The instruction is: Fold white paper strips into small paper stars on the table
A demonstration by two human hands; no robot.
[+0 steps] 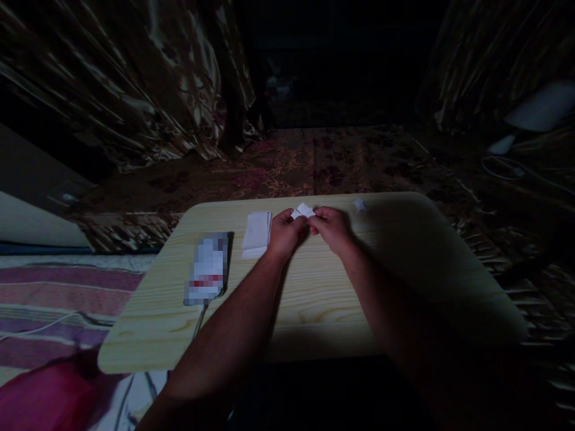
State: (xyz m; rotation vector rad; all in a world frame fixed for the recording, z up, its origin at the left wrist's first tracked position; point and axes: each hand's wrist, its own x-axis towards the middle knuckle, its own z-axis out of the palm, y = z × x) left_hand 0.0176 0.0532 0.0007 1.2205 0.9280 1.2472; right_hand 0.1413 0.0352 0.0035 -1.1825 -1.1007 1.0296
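My left hand [284, 230] and my right hand [330, 226] meet near the far edge of a light wooden table [314, 299]. Both are closed in a pinch on a small folded white paper piece [303, 211], which sticks up between the fingertips. A stack of white paper sheets [256, 233] lies flat just left of my left hand. A tiny folded white paper shape [359, 205] rests on the table to the right of my right hand.
A phone [208, 267] lies on the table's left side with a cable [200, 320] running off the near edge. Striped bedding [54, 305] lies at the left. Patterned dark fabric [314, 161] and draped cloth surround the table. The room is dim.
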